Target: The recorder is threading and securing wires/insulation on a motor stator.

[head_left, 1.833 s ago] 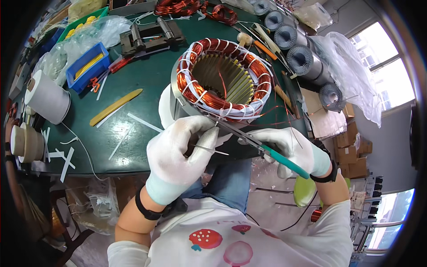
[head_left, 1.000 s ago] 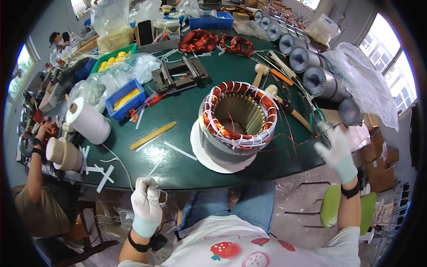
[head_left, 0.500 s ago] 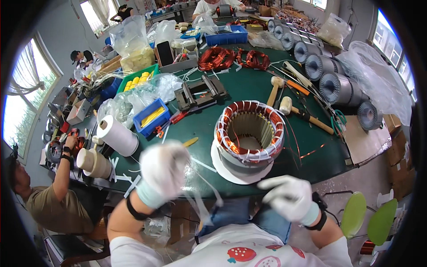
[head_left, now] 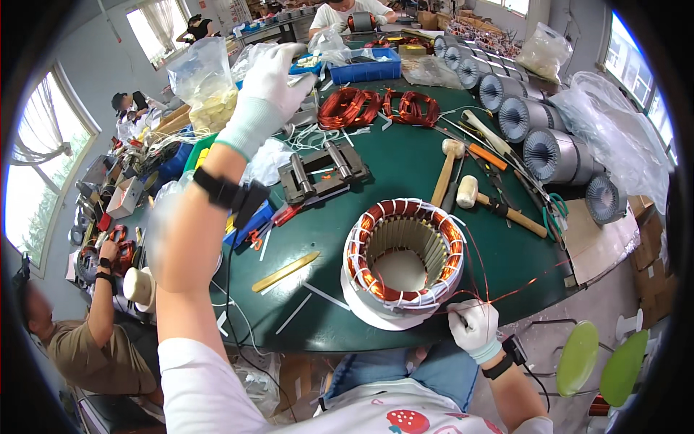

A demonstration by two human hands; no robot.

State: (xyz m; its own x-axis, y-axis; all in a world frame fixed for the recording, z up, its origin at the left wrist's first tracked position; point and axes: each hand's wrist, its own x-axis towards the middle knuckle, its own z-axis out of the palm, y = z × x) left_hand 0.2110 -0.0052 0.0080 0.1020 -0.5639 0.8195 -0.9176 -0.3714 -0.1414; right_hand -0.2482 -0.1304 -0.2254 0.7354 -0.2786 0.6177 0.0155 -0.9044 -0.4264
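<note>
the white-gloved left hand (head_left: 273, 83), fingers parted, hangs over the dark green table (head_left: 394, 163). well apart, the white-gloved right hand (head_left: 473, 325) curls among thin copper-red wires (head_left: 535, 281); i cannot tell whether it grips them. just beside it, a round stator with white-laced copper windings (head_left: 405, 237) stands upright.

Bench top is dark green and glossy. Near the front edge lies a white disc (head_left: 376, 316), with a wound stator (head_left: 454, 254) standing on it. Left of the disc: flat yellow stick (head_left: 285, 272), loose white strips (head_left: 293, 313). Beyond these sits a dark metal fixture (head_left: 329, 188) with two rollers. Back right: two mallets (head_left: 447, 165). Farther off: copper coils (head_left: 349, 108), blue tray (head_left: 365, 71).
</note>
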